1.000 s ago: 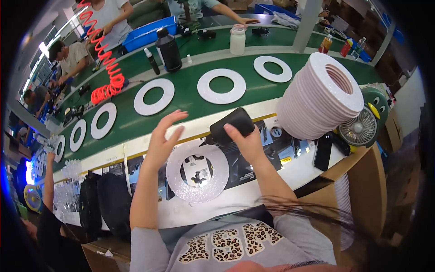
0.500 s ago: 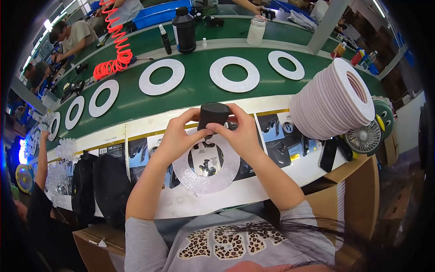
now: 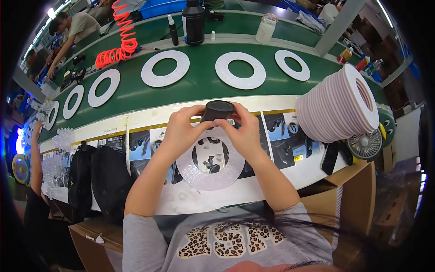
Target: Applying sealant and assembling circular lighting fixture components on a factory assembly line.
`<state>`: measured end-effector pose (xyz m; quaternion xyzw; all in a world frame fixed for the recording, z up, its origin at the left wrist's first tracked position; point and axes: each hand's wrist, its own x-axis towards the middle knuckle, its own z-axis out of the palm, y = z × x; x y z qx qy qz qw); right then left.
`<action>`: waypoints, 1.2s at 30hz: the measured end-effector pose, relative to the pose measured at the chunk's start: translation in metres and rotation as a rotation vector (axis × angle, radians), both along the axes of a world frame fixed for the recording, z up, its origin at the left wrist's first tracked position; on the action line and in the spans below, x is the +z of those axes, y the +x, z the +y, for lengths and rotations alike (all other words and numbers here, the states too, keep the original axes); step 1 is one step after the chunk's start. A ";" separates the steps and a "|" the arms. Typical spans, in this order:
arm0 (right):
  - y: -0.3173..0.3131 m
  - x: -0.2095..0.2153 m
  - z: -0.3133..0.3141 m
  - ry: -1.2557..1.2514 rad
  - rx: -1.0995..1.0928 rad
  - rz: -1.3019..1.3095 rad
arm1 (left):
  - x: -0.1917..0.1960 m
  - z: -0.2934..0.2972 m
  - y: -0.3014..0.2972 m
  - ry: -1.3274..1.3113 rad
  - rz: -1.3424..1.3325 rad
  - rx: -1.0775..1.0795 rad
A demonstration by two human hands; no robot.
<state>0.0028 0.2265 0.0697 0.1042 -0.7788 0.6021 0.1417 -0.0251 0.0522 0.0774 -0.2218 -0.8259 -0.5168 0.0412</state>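
Between my two hands I hold a black, rounded plastic part [image 3: 218, 110] above the table; its exact kind I cannot make out. My left hand [image 3: 185, 131] closes on its left side, and my right hand [image 3: 243, 131] closes on the right. Both thumbs press together at the near lower edge and hide its underside. Beneath the hands a white foam-like ring [image 3: 206, 180] lies on the white table [image 3: 199, 204]. Through its hole shows a printed sheet [image 3: 210, 156] with pictures of black gadgets.
Several white rings [image 3: 240, 83] lie along the green belt [image 3: 199, 93]. A tall ring stack [image 3: 324, 109], small fan [image 3: 364, 144] and phone [image 3: 329, 157] sit at right. Black bags [image 3: 111, 186] and clear plastic pieces [image 3: 56, 174] stand left, near another person's arm [image 3: 36, 158].
The black part has tilted in my hands, showing more of its top face. A small dark piece that hung below my thumbs no longer shows. The whole view has shifted slightly.
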 end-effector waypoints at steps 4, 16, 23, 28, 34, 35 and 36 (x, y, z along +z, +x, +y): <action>0.000 0.000 0.000 0.004 -0.002 0.021 | -0.002 0.001 0.001 -0.037 0.063 0.041; 0.001 -0.002 0.000 0.023 -0.004 0.001 | -0.008 0.003 0.002 -0.003 0.050 0.059; 0.000 -0.001 0.001 0.028 -0.004 0.004 | -0.006 0.004 0.001 0.003 0.000 0.050; -0.007 0.004 -0.002 0.027 0.007 0.055 | 0.001 0.002 -0.002 0.026 0.034 0.054; -0.019 0.003 -0.010 0.027 0.023 0.052 | -0.007 -0.004 -0.011 0.045 0.048 0.110; -0.020 0.003 -0.011 0.028 0.025 0.053 | -0.009 -0.005 -0.013 0.045 0.043 0.127; -0.021 0.002 -0.011 0.026 0.028 0.050 | -0.012 -0.005 -0.014 0.046 0.044 0.129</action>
